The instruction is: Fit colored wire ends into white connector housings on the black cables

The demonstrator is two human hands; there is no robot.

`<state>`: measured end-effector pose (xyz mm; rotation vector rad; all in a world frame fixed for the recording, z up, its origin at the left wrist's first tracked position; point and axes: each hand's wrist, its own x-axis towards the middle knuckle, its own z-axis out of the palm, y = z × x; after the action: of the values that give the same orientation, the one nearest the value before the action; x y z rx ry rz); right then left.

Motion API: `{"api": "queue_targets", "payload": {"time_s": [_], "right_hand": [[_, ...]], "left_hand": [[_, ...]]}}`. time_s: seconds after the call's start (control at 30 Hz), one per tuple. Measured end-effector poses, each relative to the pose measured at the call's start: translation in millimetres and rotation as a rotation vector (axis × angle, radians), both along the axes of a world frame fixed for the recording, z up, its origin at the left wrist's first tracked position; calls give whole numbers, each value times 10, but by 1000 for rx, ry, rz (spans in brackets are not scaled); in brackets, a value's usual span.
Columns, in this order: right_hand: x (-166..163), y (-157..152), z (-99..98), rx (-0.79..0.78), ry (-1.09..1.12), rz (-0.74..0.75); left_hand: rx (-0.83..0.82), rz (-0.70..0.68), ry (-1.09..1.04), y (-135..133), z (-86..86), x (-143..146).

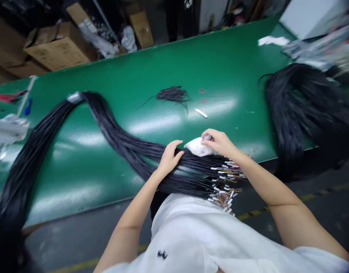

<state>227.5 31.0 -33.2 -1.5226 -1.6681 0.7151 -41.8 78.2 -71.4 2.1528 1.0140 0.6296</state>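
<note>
A thick bundle of long black cables [114, 132] curves across the green table [168, 64] and ends near me in several small white connectors with coloured wires [224, 182]. My left hand [169, 157] rests on the bundle, fingers curled down over the cables. My right hand [216, 142] pinches a crumpled white plastic bag [197, 147] that lies on top of the bundle, just right of my left hand.
A second large heap of black cables [305, 110] hangs over the table's right edge. A small tuft of black wires [172, 93], red rubber bands [202, 91] and a white strip [201, 113] lie mid-table. Cardboard boxes [57, 47] stand beyond the far edge.
</note>
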Motion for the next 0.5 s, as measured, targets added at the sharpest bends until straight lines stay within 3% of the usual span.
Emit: {"api": "queue_targets", "payload": {"time_s": [0.17, 0.3, 0.5], "right_hand": [[867, 136, 266, -15, -4, -206], [1996, 333, 626, 76, -90, -506], [3650, 812, 1164, 184, -239, -1023]], "left_hand": [[199, -64, 48, -16, -120, -213], [566, -148, 194, 24, -228, -252], [676, -168, 229, 62, -222, -282]]}}
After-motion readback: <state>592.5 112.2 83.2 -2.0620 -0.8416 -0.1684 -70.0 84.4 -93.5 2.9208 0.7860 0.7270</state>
